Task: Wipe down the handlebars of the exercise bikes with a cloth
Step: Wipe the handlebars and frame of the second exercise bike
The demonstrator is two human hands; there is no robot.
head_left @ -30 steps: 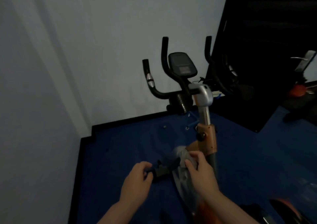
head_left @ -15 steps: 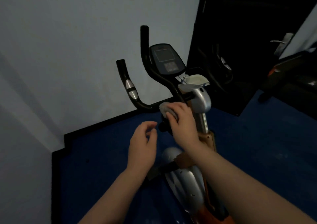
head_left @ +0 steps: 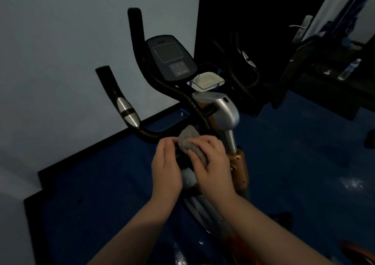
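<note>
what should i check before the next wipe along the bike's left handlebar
1. Cloth in right hand: ok, gripped.
2. Cloth on the handlebar: ok, sits at the low bend.
3. Left hand free of the bar: cannot tell, fingertips at the cloth edge.
4. Path up to the silver grip sensor: ok, nothing on it.
5. Console out of the way: ok, above the bar.

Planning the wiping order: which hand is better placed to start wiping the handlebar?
Probably the right hand: it grips the grey cloth against the handlebar near the stem. The left hand only touches the cloth's edge.
</note>
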